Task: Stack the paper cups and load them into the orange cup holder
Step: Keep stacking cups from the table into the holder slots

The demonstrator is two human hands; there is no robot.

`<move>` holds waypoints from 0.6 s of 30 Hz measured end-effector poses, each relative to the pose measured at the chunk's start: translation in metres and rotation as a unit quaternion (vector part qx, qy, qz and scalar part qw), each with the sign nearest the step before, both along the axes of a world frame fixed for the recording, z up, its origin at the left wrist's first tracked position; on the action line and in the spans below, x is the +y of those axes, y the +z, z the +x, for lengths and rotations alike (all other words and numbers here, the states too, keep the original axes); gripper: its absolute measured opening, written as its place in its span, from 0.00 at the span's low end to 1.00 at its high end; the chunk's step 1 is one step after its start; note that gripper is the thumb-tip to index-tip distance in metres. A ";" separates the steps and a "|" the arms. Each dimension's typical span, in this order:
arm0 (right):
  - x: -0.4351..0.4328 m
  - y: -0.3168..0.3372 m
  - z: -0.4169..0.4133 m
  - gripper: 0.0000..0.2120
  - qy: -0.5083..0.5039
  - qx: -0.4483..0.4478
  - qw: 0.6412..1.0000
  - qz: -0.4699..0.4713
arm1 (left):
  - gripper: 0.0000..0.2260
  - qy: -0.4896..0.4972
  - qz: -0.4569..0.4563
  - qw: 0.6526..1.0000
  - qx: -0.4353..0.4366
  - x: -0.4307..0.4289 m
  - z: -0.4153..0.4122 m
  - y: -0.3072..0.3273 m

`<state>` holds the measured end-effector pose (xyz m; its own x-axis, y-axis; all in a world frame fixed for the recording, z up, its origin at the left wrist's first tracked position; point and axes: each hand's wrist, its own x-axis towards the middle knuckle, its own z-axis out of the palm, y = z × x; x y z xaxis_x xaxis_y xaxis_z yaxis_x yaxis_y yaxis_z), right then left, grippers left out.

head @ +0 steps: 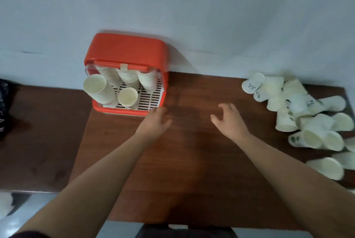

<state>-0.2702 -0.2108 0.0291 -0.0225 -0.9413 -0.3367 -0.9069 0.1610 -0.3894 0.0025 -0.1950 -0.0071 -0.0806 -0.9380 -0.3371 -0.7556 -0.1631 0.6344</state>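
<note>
The orange cup holder (126, 49) stands against the wall at the table's back, its front open. Several stacks of paper cups (103, 91) stand inside on a white slotted tray, plus a short stack (127, 97) near the front. My left hand (155, 120) hovers just off the holder's front right corner, fingers apart and holding nothing. My right hand (230, 120) is over the middle of the table, fingers spread and curled, holding nothing. A pile of loose paper cups (299, 115) lies at the right, most on their sides.
The brown wooden table (192, 161) runs up to a pale wall. A lower dark surface (38, 141) adjoins it on the left, with a dark object (5, 107) at the far left edge. Pale floor shows below.
</note>
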 end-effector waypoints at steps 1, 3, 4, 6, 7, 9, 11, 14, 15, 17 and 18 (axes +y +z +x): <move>-0.005 0.005 -0.025 0.26 -0.012 0.006 1.000 -0.010 | 0.23 -0.024 -0.011 1.000 -0.001 -0.014 -0.025 0.006; -0.017 0.011 -0.071 0.26 -0.037 0.015 0.999 -0.028 | 0.23 -0.062 -0.033 0.998 -0.005 -0.044 -0.074 0.016; -0.024 0.013 -0.092 0.26 -0.049 0.018 0.998 -0.039 | 0.23 -0.074 -0.042 0.996 -0.005 -0.059 -0.098 0.020; -0.038 0.014 -0.131 0.25 -0.074 0.024 0.995 -0.065 | 0.23 -0.086 -0.058 0.995 -0.003 -0.087 -0.144 0.027; -0.045 0.013 -0.148 0.24 -0.085 0.029 0.993 -0.075 | 0.23 -0.087 -0.065 0.994 0.000 -0.099 -0.165 0.028; -0.058 0.011 -0.177 0.26 -0.101 0.030 0.991 -0.082 | 0.24 -0.088 -0.071 0.994 0.004 -0.119 -0.204 0.026; -0.073 0.005 -0.203 0.28 -0.104 0.030 0.990 -0.085 | 0.26 -0.102 -0.071 0.992 0.002 -0.138 -0.241 0.021; -0.095 -0.011 -0.230 0.31 -0.093 0.049 0.992 -0.069 | 0.28 -0.140 -0.091 0.986 -0.011 -0.166 -0.289 0.009; -0.102 -0.018 -0.236 0.32 -0.086 0.061 0.992 -0.066 | 0.29 -0.155 -0.101 0.983 -0.020 -0.175 -0.302 0.003; -0.115 -0.030 -0.242 0.36 -0.057 0.096 0.991 -0.075 | 0.31 -0.182 -0.112 0.976 -0.041 -0.194 -0.323 -0.010; -0.120 -0.036 -0.243 0.37 -0.042 0.109 0.990 -0.080 | 0.32 -0.194 -0.114 0.973 -0.054 -0.202 -0.330 -0.017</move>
<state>-0.5129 -0.3308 -0.0067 -0.1578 -0.9741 -0.1621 -0.9583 0.1906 -0.2127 -0.3273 -0.3969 -0.0238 -0.4198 -0.8951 -0.1501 -0.7967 0.2842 0.5334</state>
